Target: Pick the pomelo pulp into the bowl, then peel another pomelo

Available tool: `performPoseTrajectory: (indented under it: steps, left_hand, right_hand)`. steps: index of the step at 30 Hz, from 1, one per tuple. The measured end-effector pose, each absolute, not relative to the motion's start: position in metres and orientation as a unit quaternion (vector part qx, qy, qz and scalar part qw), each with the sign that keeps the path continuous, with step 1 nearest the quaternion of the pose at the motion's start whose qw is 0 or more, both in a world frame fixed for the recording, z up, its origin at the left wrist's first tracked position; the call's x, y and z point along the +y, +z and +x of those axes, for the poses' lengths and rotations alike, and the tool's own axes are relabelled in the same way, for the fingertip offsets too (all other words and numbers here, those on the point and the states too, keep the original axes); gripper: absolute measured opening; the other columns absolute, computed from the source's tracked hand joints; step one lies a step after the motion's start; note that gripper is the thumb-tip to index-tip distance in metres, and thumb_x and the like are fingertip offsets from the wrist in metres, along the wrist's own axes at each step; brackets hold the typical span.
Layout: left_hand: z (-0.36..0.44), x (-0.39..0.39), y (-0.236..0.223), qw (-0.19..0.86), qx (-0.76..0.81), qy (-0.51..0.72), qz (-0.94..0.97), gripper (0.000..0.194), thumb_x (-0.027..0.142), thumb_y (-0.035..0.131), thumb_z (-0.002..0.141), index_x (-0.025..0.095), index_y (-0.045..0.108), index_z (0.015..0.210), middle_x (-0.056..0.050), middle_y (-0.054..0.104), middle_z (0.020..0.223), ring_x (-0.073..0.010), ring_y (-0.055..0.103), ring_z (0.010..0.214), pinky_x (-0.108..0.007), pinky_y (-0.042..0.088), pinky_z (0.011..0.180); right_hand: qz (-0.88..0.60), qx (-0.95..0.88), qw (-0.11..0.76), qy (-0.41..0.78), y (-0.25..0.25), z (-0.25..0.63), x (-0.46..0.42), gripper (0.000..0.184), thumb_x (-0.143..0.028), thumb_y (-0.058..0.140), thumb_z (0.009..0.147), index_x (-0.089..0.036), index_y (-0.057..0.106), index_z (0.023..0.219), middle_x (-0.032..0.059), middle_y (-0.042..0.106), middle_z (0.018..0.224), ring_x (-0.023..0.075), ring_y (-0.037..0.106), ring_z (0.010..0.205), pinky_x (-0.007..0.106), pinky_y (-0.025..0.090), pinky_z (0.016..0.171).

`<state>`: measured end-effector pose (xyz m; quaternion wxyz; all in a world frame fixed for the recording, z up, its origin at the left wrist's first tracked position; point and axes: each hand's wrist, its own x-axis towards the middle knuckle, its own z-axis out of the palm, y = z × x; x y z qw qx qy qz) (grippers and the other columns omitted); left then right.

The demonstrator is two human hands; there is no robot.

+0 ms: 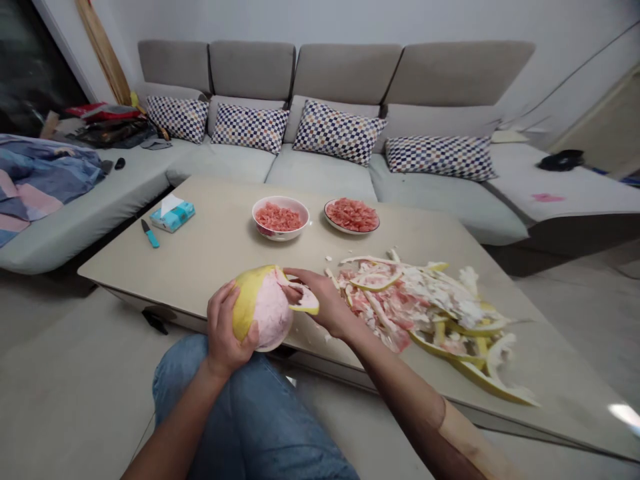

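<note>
A partly peeled pomelo (273, 313) is held above my knee at the table's front edge. Yellow rind covers its left side, and pale pink pith shows on the right. My left hand (227, 328) is closed around the fruit's left side, thumb on the front. At the upper right, my right hand (320, 299) grips a strip of pomelo peel (306, 300) that curls away from the fruit and still joins it near the top. Some of the right fingertips are hidden behind the strip.
Right of my hands lies a heap of peel and membrane scraps (425, 300) on the table (215, 233). Behind stand a bowl (281, 235) and a plate (353, 231) of pink pomelo flesh. A small knife (149, 235) and tissue pack (173, 215) lie left. A sofa (320, 180) stands beyond.
</note>
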<state>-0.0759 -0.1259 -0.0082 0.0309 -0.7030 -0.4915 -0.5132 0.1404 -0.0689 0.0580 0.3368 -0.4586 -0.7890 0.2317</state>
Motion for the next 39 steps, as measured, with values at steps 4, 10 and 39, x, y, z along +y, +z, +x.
performPoseTrajectory:
  steps: [4,10,39]
  left_hand:
    - [-0.076,-0.126,-0.009,0.033,-0.498,-0.512,-0.699,0.059,0.038,0.057,0.082,0.018,0.043,0.136,-0.018,0.051,0.135,-0.0331,0.050,0.127,-0.054,0.045,0.104]
    - [-0.081,-0.120,-0.008,0.010,-0.504,-0.525,-0.686,0.055,0.040,0.053,0.086,0.017,0.045,0.135,-0.018,0.052,0.133,-0.0315,0.050,0.127,-0.053,0.044,0.105]
    - [-0.093,-0.102,0.001,-0.049,-0.558,-0.502,-0.659,0.047,0.041,0.048,0.091,0.014,0.051,0.130,-0.016,0.055,0.125,-0.0285,0.052,0.121,-0.047,0.042,0.107]
  right_hand:
    - [-0.439,-0.827,0.303,0.178,0.051,0.134,-0.062,0.032,-0.028,0.052,0.094,-0.020,0.067,0.121,0.0097,0.076,0.105,0.0210,0.072,0.091,0.028,0.053,0.079]
    - [-0.438,-0.774,0.379,0.256,0.045,0.133,-0.042,0.020,-0.025,0.061,0.085,-0.020,0.075,0.099,0.0068,0.078,0.095,0.0214,0.074,0.086,0.029,0.056,0.078]
    - [-0.319,-0.144,0.583,0.733,0.026,0.258,-0.050,0.038,-0.040,0.043,0.100,-0.011,0.058,0.119,0.0084,0.078,0.086,0.0114,0.073,0.064,0.014,0.060,0.057]
